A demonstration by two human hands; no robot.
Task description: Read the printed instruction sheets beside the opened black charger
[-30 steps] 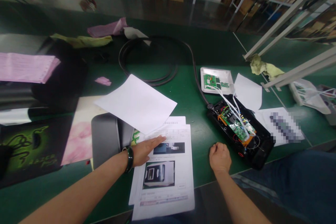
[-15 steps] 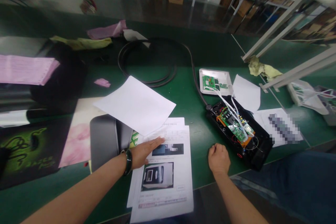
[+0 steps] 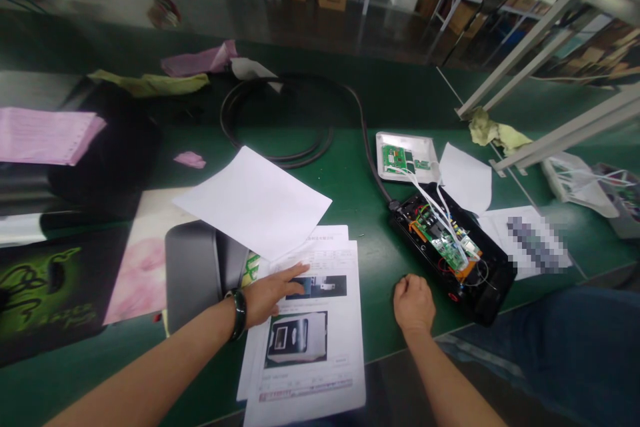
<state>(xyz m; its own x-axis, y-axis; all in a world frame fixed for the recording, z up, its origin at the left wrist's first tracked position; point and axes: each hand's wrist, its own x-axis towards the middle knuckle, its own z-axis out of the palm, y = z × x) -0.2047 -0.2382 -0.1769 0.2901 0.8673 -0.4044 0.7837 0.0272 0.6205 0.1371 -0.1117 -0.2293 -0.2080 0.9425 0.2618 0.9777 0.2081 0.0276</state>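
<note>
My left hand (image 3: 275, 295) lies flat with its fingers stretched out on printed sheets (image 3: 313, 373) that carry photos of a device. Curled into a fist, my right hand (image 3: 414, 303) rests on the green table to the right of the sheets. A small dark spot shows by its fingers, but what they hold, if anything, is hidden. Beside that fist lies an opened black housing (image 3: 493, 280) with a circuit board (image 3: 447, 243) and wiring inside. White wires run from it to a pale cover (image 3: 430, 147) holding a green board (image 3: 395, 159). A blank sheet (image 3: 260, 197) overlaps the printed sheets.
A black cable (image 3: 367, 147) leaves the housing and coils at the back. Left are a dark grey case (image 3: 193, 273), a black mat (image 3: 55, 313) and pink papers (image 3: 45, 133). Metal frame legs (image 3: 575, 130) stand right. Someone's blue-clad leg (image 3: 575, 340) is at the lower right.
The view has shifted slightly, so everything appears a little further left. Both hands keep their places, the left on the sheets and the right on the table.
</note>
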